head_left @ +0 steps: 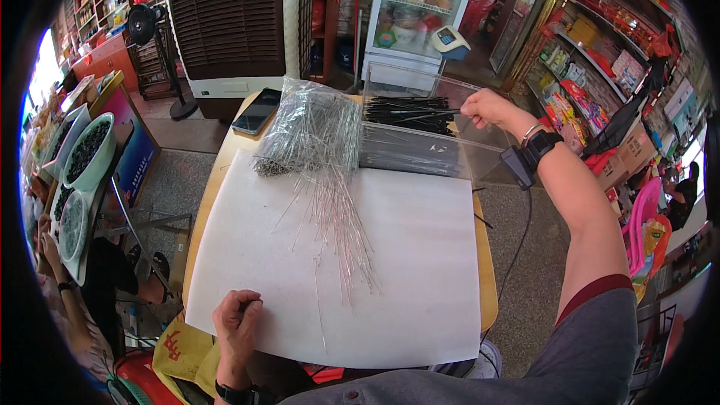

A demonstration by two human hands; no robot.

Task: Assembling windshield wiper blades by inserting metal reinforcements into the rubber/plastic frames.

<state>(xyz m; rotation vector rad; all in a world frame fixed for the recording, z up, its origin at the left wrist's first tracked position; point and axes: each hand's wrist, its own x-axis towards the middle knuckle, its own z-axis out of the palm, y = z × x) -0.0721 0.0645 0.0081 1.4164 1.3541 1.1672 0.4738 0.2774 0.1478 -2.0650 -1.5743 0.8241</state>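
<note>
My right hand [489, 109] is closed in a pinch over a clear plastic box [487, 151], its fingertips on the end of a thin dark rod [431, 113]. Below that rod lies a bundle of similar black rods [397, 105] in the box. Near the table's front left edge my left hand [238, 322] is closed, with its fingers curled together; a tiny dark spot shows at the fingertips, too small to name. Between the hands, a clear plastic bag [319, 120] of thin metal wires lies on its side, and loose wires [337, 232] spill from it toward me.
A white sheet [420, 255] covers most of the wooden table [487, 285]. A phone [257, 112] lies at the far left corner. Beyond stand an air cooler [229, 22] and a glass-door fridge [420, 7]. At left, another person's hand [49, 247] is beside green basins [88, 151].
</note>
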